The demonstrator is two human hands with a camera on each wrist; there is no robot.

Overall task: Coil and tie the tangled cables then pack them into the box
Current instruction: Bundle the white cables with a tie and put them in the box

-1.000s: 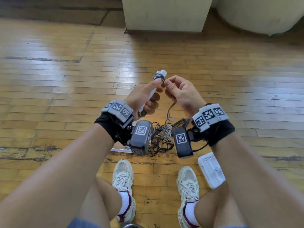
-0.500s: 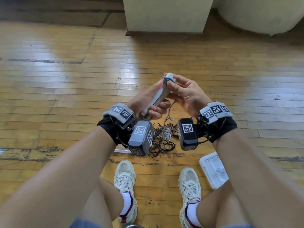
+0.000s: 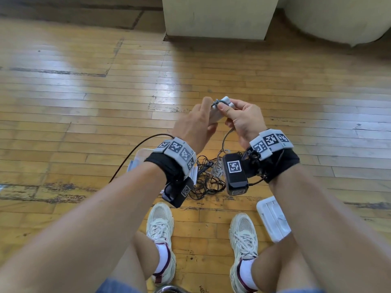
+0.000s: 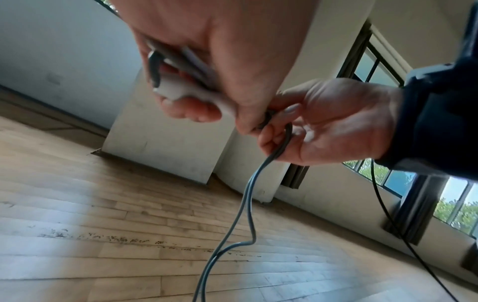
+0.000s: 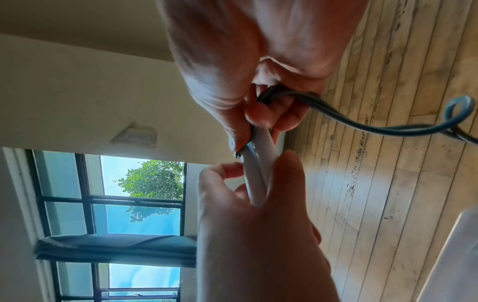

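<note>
The grey cable (image 3: 227,135) is up in front of me, above the floor, its upper part wound round the top of a slim white bar (image 3: 219,111) that both my hands share. My left hand (image 3: 195,125) has its grip closed round the lower part of the bar, fingers curled under it and thumb lying along its side. My right hand (image 3: 243,121) has its grip pinched on the cable at the bar's top end, thumb and forefinger pressing the wrap, while the other fingers curl round the strand running through the palm. In the left wrist view the cable (image 4: 248,196) leaves my right hand (image 4: 323,126) as two strands side by side, hanging down toward the floor. In the right wrist view the same cable (image 5: 388,126) sweeps off to the side and curls into a small loop, with the white bar (image 5: 261,163) held between my right hand (image 5: 245,71) and left hand (image 5: 258,235).

Below my wrists a tangle of dark cables (image 3: 206,180) lies on the wooden floor (image 3: 84,102), just ahead of my shoes (image 3: 159,227). A clear plastic box (image 3: 138,158) sits partly hidden behind my left wrist, and a white lid (image 3: 273,218) lies by my right foot.
</note>
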